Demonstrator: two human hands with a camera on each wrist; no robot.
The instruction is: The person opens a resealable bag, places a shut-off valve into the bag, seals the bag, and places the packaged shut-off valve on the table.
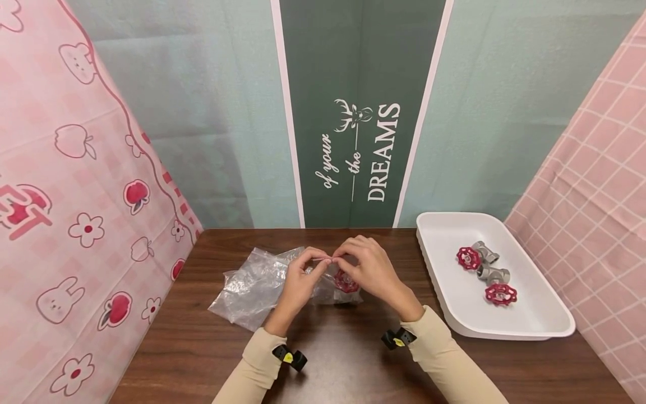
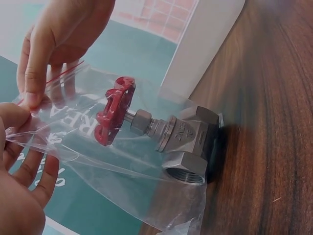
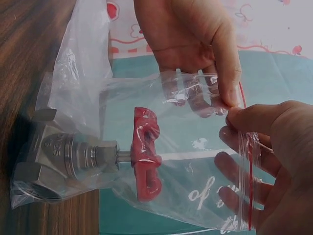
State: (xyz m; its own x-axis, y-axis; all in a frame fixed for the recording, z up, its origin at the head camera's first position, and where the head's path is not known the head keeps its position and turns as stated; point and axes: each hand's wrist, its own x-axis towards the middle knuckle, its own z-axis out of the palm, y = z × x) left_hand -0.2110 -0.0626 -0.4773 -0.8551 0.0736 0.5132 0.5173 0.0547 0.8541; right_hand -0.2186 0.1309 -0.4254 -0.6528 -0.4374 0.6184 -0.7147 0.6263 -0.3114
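A clear zip bag (image 3: 190, 147) with a red line along its mouth holds a metal gate valve (image 2: 183, 139) with a red handwheel (image 2: 116, 111). The valve's body rests on the table inside the bag, handwheel up. My left hand (image 1: 299, 280) pinches the bag's top edge between thumb and fingers. Right beside it, my right hand (image 1: 370, 266) pinches the same edge, the thumb tips nearly meeting. Both wrist views show fingers behind the film. From the head view, the right hand partly covers the valve.
Crumpled clear plastic bags (image 1: 252, 289) lie on the wooden table (image 1: 333, 359) to the left. On the right stands a white tray (image 1: 439, 280) with two more valves, one valve (image 1: 492, 275) nearer and another valve (image 1: 484, 252) behind. Printed cloths surround the table's back and sides.
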